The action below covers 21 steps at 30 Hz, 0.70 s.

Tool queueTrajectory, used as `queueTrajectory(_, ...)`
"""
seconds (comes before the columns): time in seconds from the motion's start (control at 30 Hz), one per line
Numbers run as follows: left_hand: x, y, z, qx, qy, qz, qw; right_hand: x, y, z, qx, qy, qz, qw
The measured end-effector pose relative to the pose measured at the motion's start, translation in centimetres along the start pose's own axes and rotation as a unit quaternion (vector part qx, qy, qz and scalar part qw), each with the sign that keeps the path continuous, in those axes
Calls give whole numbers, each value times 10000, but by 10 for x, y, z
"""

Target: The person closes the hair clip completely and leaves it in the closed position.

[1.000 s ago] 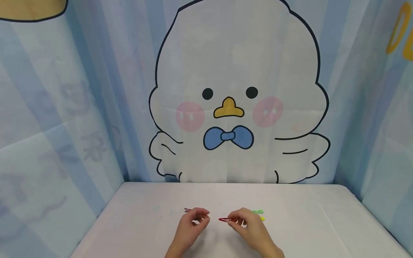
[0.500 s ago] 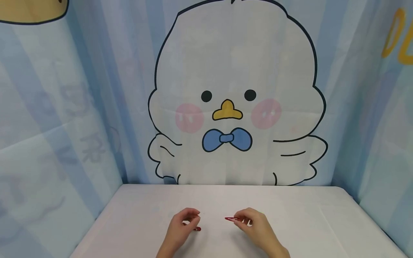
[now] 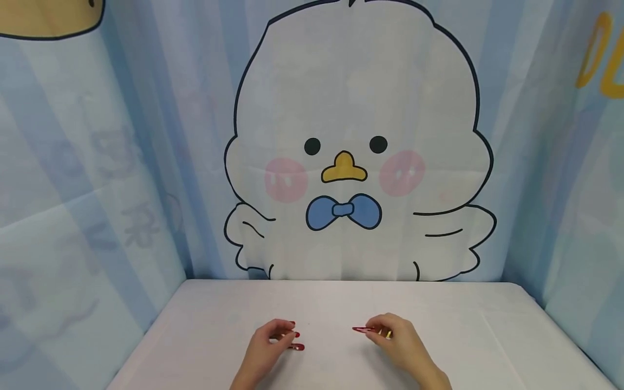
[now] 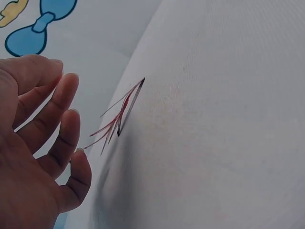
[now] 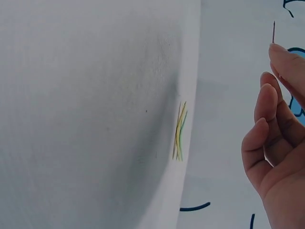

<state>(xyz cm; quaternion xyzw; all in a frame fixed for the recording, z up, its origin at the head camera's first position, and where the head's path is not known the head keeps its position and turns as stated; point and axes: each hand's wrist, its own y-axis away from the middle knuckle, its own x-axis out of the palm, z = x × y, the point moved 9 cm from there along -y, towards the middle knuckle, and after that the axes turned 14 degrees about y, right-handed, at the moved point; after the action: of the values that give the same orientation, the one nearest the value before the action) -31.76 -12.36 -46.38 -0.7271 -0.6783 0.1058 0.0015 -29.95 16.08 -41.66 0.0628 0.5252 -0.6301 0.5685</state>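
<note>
My right hand [image 3: 402,338] pinches a red snap hair clip [image 3: 362,329] between thumb and fingertips, pointing left above the white table. In the right wrist view that red clip [image 5: 274,32] shows edge-on above the thumb. Yellow and green hair clips [image 5: 179,133] lie in a small pile on the table beyond this hand; a bit of yellow [image 3: 389,335] shows between its fingers in the head view. My left hand [image 3: 263,349] hovers, fingers loosely bent and holding nothing. Several red hair clips [image 4: 119,112] lie crossed in a pile beside it, partly hidden in the head view.
The white table [image 3: 336,298] runs back to a hanging cloth [image 3: 351,249] printed with a bird in a blue bow tie. Striped blue cloth also stands at the left [image 3: 78,216] and right sides [image 3: 585,227].
My hands have drawn apart: the left has moved left and the right has moved right, still pinching the red hair clip. More red clips now show past the left fingers.
</note>
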Motion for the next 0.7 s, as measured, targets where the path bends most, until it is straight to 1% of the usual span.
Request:
queueTrajectory(0.13, -3, 0, 2, 119, -98, 97, 9998, 1, -1, -10, 340, 7, 347, 9988)
queueTrajectory(0.2, -5, 0, 4, 115, -171, 149, 9997, 1, 0, -15, 491, -10, 466, 9977)
queueTrajectory(0.47, -16, -3, 13, -289, -682, 117, 9972, -1, 1, -30, 825, 63, 729, 9939)
queueTrajectory(0.63, -17, -4, 16, -583, -888, 136, 9942, 0, 3, -40, 1003, 91, 1054, 9893)
queueTrajectory(0.7, -16, -5, 17, -617, -981, 213, 9930, 0, 3, -44, 1067, 131, 1169, 9873)
